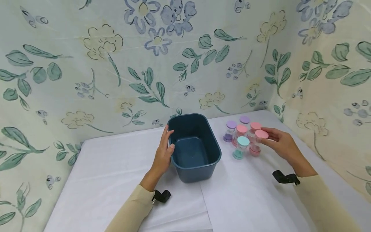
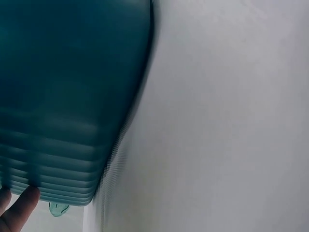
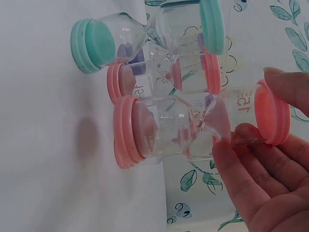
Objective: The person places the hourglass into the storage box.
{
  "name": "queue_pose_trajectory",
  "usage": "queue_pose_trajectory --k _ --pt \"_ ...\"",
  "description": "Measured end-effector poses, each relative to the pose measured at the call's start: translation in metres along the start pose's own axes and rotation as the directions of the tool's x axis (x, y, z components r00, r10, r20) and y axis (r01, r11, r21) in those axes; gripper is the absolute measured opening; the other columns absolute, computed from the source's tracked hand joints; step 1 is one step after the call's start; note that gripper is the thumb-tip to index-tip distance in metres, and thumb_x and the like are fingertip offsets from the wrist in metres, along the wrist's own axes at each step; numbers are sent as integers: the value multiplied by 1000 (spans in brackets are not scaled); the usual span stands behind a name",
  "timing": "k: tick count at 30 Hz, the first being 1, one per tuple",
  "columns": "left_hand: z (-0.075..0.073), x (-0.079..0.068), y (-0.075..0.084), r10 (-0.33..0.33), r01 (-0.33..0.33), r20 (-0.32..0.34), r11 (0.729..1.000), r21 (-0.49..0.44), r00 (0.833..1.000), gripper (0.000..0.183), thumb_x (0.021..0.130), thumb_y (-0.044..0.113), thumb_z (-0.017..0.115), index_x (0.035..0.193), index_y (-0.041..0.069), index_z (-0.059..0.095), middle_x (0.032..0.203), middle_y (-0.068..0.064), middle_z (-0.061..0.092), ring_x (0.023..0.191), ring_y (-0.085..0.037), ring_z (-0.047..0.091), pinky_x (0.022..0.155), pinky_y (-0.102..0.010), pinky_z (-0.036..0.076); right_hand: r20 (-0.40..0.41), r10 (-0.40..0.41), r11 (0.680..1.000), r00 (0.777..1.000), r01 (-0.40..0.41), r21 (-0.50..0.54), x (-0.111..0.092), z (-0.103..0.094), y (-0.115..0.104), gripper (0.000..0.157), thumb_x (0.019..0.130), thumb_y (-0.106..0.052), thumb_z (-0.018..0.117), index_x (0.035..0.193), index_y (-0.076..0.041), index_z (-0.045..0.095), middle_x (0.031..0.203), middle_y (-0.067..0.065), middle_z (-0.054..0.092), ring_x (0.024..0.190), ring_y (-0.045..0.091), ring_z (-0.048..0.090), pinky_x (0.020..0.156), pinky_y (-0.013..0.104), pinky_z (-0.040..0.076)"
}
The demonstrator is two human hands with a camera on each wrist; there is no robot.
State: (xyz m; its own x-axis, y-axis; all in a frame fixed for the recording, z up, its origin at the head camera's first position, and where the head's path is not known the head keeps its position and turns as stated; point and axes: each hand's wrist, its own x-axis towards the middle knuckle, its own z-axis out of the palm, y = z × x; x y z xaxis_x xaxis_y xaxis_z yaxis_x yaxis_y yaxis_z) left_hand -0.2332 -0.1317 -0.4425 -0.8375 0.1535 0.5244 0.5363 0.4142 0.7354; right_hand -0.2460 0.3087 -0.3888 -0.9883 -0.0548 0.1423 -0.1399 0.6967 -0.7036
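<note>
My right hand (image 1: pixel 279 141) pinches a pink-capped sand timer (image 3: pixel 137 130) near its upper cap, thumb on one side and fingers on the other. In the right wrist view the timer's glass shows pink sand in both bulbs. Close beside it stand a teal-capped sand timer (image 1: pixel 242 141), another pink one (image 1: pixel 241 130) and several more with pink or purple caps. My left hand (image 1: pixel 162 156) touches the left side of a dark blue plastic bin (image 1: pixel 200 172), its fingers fairly straight along the rim. The left wrist view shows fingertips (image 2: pixel 30 195) against the bin's ribbed wall.
A white cloth covers the table (image 1: pixel 116 174). Floral fabric (image 1: pixel 150 71) hangs behind it and along the right side. A purple-capped timer (image 1: pixel 244 120) stands at the back of the group, to the right of the bin.
</note>
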Motion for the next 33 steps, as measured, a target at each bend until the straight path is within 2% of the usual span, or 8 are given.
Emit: queue_pose_trajectory --k 6,10,13,15,22,26,31,33 --pt "0 1 -2 -4 5 -17 1000 20 1000 57 100 44 32 149 17 31 162 -1 6 147 -23 11 109 -65 20 -23 -37 999 999 36 -15 2 -9 -10 71 89 -43 65 142 -2 44 139 24 49 121 45 50 81 26 52" --pt "0 2 -2 1 -1 -24 1000 9 1000 57 99 45 33 149 17 32 162 -1 7 147 -22 10 109 -65 20 -36 -52 999 998 51 -15 1 -16 -18 69 89 -41 66 142 -1 45 138 24 50 120 44 51 76 11 49" --pt "1 1 -2 3 -3 -24 1000 -2 1000 56 99 44 33 149 17 32 162 0 7 147 -22 10 109 -64 21 -39 -49 999 998 48 -19 0 -20 -23 69 89 -42 66 141 -2 46 137 24 51 120 43 51 73 6 46" --pt "2 0 -3 2 -2 -23 1000 -6 1000 56 99 43 33 148 17 33 162 1 7 147 -22 11 109 -63 21 -38 -52 998 998 51 -24 -1 -22 -26 69 89 -41 66 141 -1 45 137 25 50 120 44 51 75 10 48" --pt "3 -1 -1 0 0 -22 1000 4 1000 55 99 41 33 148 17 33 162 -1 8 147 -22 12 109 -63 21 -40 -43 999 998 42 -33 0 -29 -38 72 87 -43 68 143 -3 45 140 23 49 121 42 50 74 5 44" --pt "2 0 0 0 0 -22 1000 -1 1000 54 99 36 34 148 15 33 162 -3 9 147 -22 11 109 -64 22 -44 -42 998 998 40 -57 0 -35 -48 74 86 -45 67 143 -5 44 140 23 49 122 42 50 79 17 50" --pt "2 1 -1 -6 7 -29 1000 15 1000 56 99 44 31 148 16 33 162 -5 9 147 -23 13 108 -65 22 -50 -60 997 997 57 -54 3 -41 -62 73 86 -44 68 143 -6 45 139 23 50 120 42 51 71 3 43" --pt "2 0 -2 -8 8 -34 1000 20 999 58 99 47 30 148 17 32 162 -5 9 147 -23 13 108 -65 22 -49 -63 997 997 60 -58 4 -43 -67 73 86 -44 69 143 -6 45 138 23 50 120 42 51 75 9 47"
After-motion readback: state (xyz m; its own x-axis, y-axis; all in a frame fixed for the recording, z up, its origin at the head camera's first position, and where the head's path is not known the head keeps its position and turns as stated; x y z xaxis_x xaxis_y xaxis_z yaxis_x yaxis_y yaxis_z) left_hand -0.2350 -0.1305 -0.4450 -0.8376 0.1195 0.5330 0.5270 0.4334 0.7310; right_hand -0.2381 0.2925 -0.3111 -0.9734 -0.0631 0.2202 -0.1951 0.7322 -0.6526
